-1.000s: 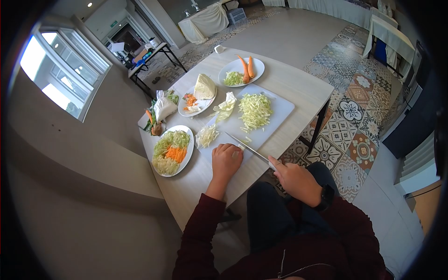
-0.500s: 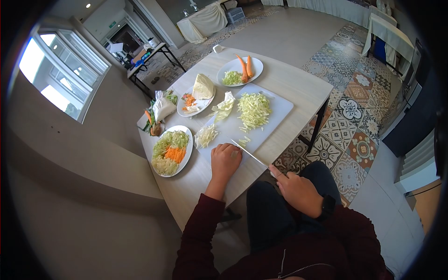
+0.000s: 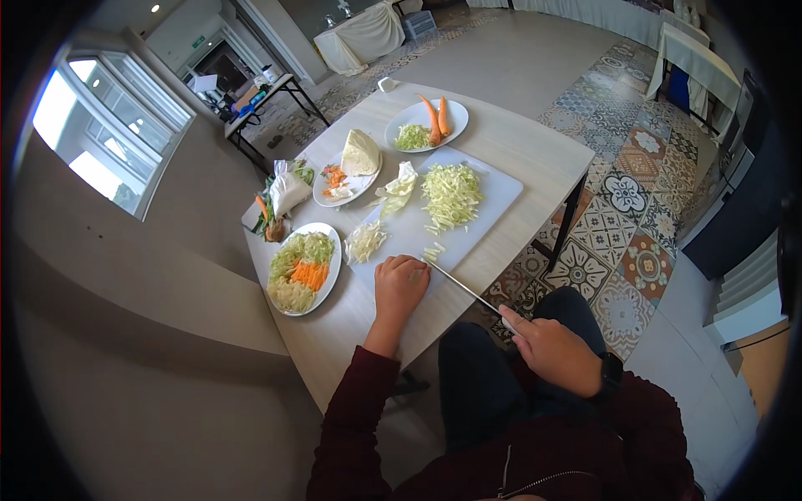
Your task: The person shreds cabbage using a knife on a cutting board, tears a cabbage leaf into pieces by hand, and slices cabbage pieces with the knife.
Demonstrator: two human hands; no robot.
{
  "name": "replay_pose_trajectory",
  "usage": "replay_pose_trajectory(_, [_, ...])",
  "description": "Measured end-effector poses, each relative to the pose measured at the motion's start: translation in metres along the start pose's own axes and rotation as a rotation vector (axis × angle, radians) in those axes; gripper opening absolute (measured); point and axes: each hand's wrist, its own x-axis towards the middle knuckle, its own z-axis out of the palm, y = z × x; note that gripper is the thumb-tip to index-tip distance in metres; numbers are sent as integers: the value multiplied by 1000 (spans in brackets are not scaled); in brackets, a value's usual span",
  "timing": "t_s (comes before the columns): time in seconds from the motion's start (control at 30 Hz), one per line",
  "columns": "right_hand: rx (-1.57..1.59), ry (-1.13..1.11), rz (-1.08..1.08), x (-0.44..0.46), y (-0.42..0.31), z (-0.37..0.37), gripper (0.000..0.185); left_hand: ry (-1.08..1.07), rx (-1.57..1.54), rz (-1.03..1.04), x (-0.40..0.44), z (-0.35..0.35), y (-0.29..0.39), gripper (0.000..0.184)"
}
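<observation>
Cloth-draped tables (image 3: 361,42) and patterned floor tiles (image 3: 625,192) suggest a function room.

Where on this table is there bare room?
Bare table shows right of the carrot plate, beyond the cutting board; another patch lies between the shredded-vegetable plate and left hand. It's crowded around the bag and cabbage.

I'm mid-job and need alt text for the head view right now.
The right hand holds a knife, its tip over a white cutting board beside the left hand. Shredded cabbage is heaped on the board; plates of vegetables stand beyond it and to its left.
</observation>
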Motion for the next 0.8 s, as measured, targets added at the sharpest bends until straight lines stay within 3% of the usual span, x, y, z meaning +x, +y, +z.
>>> replay_pose_trajectory(0.33, [-35, 127, -119, 61, 1, 36, 49, -2, -1, -1, 1, -3, 2, 5])
replay_pose_trajectory(0.8, [-41, 151, -102, 48, 1, 20, 49, -14, 12, -12, -1, -2, 0, 6])
